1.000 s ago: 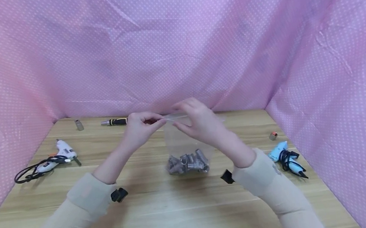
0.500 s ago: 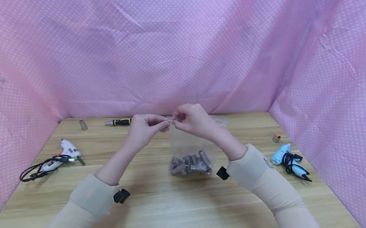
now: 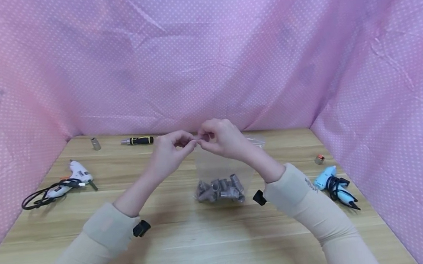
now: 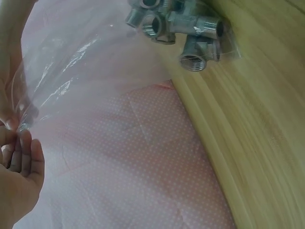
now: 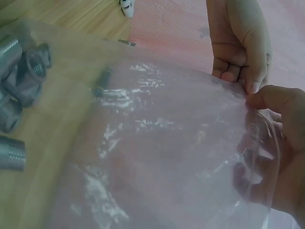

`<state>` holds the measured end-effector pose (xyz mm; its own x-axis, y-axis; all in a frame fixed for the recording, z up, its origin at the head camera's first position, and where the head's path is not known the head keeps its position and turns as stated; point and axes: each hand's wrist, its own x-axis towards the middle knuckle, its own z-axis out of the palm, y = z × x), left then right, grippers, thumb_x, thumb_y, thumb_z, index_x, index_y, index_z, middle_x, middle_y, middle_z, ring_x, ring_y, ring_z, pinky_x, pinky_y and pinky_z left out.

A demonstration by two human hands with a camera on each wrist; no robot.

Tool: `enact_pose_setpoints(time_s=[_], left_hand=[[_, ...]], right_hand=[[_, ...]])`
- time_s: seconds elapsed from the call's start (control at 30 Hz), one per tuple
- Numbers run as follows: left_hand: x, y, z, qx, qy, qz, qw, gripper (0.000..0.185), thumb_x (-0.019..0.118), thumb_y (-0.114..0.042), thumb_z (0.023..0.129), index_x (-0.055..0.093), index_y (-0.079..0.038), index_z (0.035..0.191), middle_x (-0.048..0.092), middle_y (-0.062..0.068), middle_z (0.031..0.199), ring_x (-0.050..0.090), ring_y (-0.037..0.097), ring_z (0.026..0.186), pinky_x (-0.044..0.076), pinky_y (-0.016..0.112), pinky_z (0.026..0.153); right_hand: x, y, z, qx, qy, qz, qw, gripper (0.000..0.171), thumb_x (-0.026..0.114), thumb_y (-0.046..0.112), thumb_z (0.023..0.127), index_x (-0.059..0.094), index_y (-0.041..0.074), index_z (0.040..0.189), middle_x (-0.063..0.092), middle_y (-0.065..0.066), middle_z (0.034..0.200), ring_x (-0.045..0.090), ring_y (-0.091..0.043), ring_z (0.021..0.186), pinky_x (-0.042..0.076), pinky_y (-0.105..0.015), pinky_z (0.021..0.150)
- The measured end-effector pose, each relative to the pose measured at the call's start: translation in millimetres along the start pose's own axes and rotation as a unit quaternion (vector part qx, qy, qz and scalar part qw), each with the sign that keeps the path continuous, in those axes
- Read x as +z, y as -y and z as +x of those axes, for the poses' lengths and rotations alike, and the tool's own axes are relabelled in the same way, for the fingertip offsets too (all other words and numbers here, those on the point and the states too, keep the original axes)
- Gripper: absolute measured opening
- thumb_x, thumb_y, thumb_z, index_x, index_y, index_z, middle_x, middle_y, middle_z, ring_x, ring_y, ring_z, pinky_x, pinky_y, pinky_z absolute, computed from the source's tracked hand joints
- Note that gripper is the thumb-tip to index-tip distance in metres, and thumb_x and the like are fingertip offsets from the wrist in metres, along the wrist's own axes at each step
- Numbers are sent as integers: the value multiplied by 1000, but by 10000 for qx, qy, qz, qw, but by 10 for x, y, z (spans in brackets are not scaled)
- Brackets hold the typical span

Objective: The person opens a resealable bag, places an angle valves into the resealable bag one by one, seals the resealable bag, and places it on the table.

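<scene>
Setting: staged recording booth laid out as a small workbench, not a lived-in room.
Enclosure: pink dotted cloth [image 3: 202, 50] hung on three sides as backdrop.
Surface: light wood-grain tabletop [image 3: 193, 247].
Tools present: white glue gun [image 3: 69, 179] with black cord at left; blue glue gun [image 3: 331, 183] at right; black-and-yellow screwdriver [image 3: 138, 140] by the back edge.
Hardware: threaded metal pipe fittings [image 3: 219, 189] in a clear bag.

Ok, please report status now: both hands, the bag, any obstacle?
Left hand and right hand pinch plastic bag top edge. Metal fittings at its bottom, on table. Nothing in the way.
</scene>
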<state>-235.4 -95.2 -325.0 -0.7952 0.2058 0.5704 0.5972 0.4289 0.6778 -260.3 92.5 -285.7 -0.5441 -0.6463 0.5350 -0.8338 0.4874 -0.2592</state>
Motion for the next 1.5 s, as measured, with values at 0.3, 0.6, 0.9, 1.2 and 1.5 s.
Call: enact_pose_setpoints(time_s=[0.3,0.6,0.9,1.2,1.5], left_hand=[[66,-13,-53,428,-515,162,9976,4,64,-7,87,67,-6,84,63,0,71,56,9,66,47,24,58],[65,-13,-38,710,-520,181,9959,3,66,-6,86,67,-4,83,65,3,71,58,11,66,48,23,58],[27,72,15,719,364,429,9958,8,67,-16,88,67,-8,89,65,-2,76,55,10,70,46,26,60],[19,-5,37,1461,46,724,9866,5,72,-10,82,71,-5,81,66,2,72,50,9,60,42,22,53],[64,-59,-70,1131,-456,717,9899,4,75,-6,79,75,-2,80,70,6,70,53,9,57,46,20,49]], right_hand=[[-121,12,-26,-11,275,-429,9987,8,71,19,84,68,12,81,62,3,71,51,-10,61,41,-21,53],[-198,0,-93,15,307,-567,9979,7,72,17,82,69,12,81,64,2,71,52,-11,65,41,-25,60],[-135,-6,-114,-81,439,-606,9972,7,73,18,83,69,12,83,63,3,73,52,-12,69,34,-28,66],[-137,8,-126,-210,420,-789,9958,7,73,20,82,70,14,82,63,5,72,56,-16,69,34,-28,63],[-168,-23,-193,-122,607,-903,9940,7,72,23,83,70,16,84,66,7,78,52,-12,74,32,-28,66]])
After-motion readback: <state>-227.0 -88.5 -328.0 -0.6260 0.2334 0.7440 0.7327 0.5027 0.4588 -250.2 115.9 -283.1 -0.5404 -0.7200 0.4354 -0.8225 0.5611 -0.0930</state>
